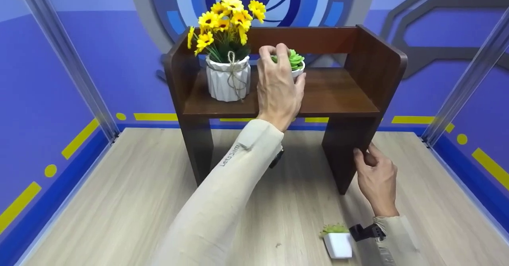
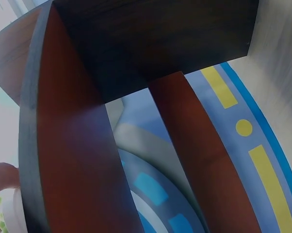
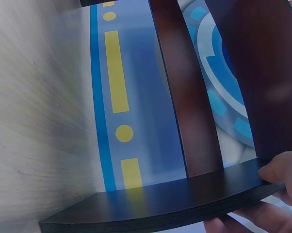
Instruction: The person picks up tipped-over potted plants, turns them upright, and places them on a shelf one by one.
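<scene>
A dark brown wooden shelf [image 1: 342, 93] stands on the table. My left hand [image 1: 278, 85] reaches over its board and grips a small green succulent in a white round pot [image 1: 298, 70], which the hand partly hides. At the left edge of the left wrist view, a bit of that pot and fingertips show beside the board. Low on the shelf's right side panel [image 3: 170, 208], my right hand [image 1: 377, 180] pinches the edge, thumb on the inner face and fingers outside. Left of the succulent, yellow artificial flowers in a white ribbed pot [image 1: 226, 79] stand on the board.
A second small succulent in a white square pot [image 1: 340, 245] sits on the wooden table [image 1: 131, 202], near the front by the right wrist. Blue patterned walls [image 1: 95, 51] with metal corner posts enclose the table at the back and sides.
</scene>
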Available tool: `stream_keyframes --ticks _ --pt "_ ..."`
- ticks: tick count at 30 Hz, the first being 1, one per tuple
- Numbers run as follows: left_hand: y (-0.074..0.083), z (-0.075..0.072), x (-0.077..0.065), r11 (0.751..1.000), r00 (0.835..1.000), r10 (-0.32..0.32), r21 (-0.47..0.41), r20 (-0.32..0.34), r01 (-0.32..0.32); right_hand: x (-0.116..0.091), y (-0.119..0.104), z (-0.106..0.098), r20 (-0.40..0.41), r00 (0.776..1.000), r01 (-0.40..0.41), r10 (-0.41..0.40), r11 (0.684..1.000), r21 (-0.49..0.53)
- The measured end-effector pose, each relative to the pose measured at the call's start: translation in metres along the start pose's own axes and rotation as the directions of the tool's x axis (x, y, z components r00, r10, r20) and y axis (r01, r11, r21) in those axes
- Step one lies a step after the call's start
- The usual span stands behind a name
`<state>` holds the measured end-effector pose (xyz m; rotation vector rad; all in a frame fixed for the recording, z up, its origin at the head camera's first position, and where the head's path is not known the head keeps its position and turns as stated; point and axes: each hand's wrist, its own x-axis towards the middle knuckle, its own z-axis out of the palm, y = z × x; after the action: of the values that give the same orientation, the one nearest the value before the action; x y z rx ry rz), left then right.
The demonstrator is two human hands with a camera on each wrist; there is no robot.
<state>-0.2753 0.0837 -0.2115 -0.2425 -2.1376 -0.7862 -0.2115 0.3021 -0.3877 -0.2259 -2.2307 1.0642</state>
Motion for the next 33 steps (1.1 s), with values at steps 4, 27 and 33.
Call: stream_keyframes --ticks 4,27,33 --pt "-0.001 0.005 0.000 1.000 1.000 -0.015 0.004 0.006 0.015 0.001 0.000 -0.001 0.000 1.000 -0.007 0.007 1.000 0.000" --pt "-0.003 -0.027 -0.018 0.992 0.987 0.122 0.003 -0.102 -0.122 0.000 0.000 0.001 -0.023 1.000 0.016 -0.016 1.000 -0.005" --pt "-0.013 -0.046 -0.034 0.980 0.969 0.148 -0.105 -0.199 -0.171 -0.001 0.001 -0.001 -0.012 1.000 0.003 -0.003 1.000 0.001"
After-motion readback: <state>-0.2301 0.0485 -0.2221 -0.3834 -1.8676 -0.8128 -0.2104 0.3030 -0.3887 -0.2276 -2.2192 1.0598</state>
